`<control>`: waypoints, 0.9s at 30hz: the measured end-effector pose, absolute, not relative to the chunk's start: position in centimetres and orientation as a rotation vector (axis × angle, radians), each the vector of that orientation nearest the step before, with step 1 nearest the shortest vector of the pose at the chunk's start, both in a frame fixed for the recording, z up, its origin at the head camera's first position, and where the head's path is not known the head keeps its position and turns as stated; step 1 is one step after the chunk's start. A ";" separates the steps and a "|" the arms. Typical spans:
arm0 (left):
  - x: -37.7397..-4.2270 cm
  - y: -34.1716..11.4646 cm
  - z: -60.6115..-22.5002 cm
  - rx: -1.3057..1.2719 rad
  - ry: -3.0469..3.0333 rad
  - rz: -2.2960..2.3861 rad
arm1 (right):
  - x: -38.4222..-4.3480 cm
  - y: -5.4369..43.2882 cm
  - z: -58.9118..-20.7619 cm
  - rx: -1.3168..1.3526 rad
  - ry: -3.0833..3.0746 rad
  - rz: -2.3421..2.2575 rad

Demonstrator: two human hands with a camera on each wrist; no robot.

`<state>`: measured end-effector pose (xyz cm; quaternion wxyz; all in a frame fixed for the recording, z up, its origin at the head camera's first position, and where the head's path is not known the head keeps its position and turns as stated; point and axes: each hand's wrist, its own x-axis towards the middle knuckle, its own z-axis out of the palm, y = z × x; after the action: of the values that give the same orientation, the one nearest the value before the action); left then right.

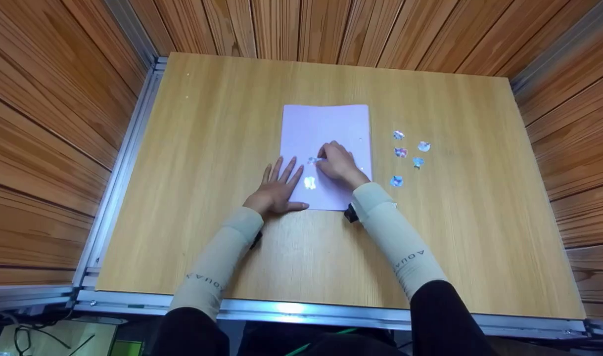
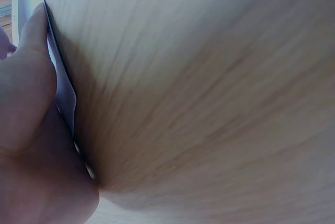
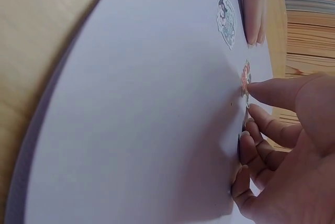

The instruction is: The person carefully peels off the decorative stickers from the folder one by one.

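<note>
A thin light purple booklet (image 1: 326, 123) lies on the table. My left hand (image 1: 276, 192) rests with its fingers spread over the booklet's lower left edge. With thumb and index finger, my right hand (image 1: 337, 162) pinches the edge of a small colourful sticker (image 3: 245, 80) at the booklet's surface; its other fingers are curled. Another sticker (image 3: 226, 21) lies flat on the page, nearer the lower edge, and looks washed out by glare in the head view. The left wrist view shows the thumb side of my left hand (image 2: 26, 103) along the booklet's edge.
Several loose stickers (image 1: 400, 152) lie on the wooden table (image 1: 207, 123) to the right of the booklet. One more small piece (image 1: 394, 204) peeks out beside the right sleeve. Wood-panelled walls (image 1: 326, 29) stand behind and at both sides, and a metal rail (image 1: 301, 312) edges the front.
</note>
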<state>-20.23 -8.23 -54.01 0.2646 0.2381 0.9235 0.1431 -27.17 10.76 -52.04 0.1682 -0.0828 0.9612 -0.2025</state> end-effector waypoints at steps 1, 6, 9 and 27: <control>-20.9 -7.9 -55.5 0.634 2.520 0.302 | -28.3 11.6 -54.0 -0.259 2.717 -0.575; -21.8 -7.3 -57.8 0.605 2.546 0.232 | -29.3 13.0 -55.3 -0.299 2.662 -0.660; -21.8 -7.5 -57.8 0.626 2.542 0.280 | -29.4 12.7 -55.5 -0.277 2.679 -0.641; -21.7 -7.6 -57.6 0.637 2.546 0.266 | -29.5 12.0 -55.6 -0.193 2.699 -0.652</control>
<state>-21.70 -7.58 -57.58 0.2490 0.2339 0.9348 0.0975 -29.46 12.02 -55.59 0.1780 -0.0681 0.9543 -0.2303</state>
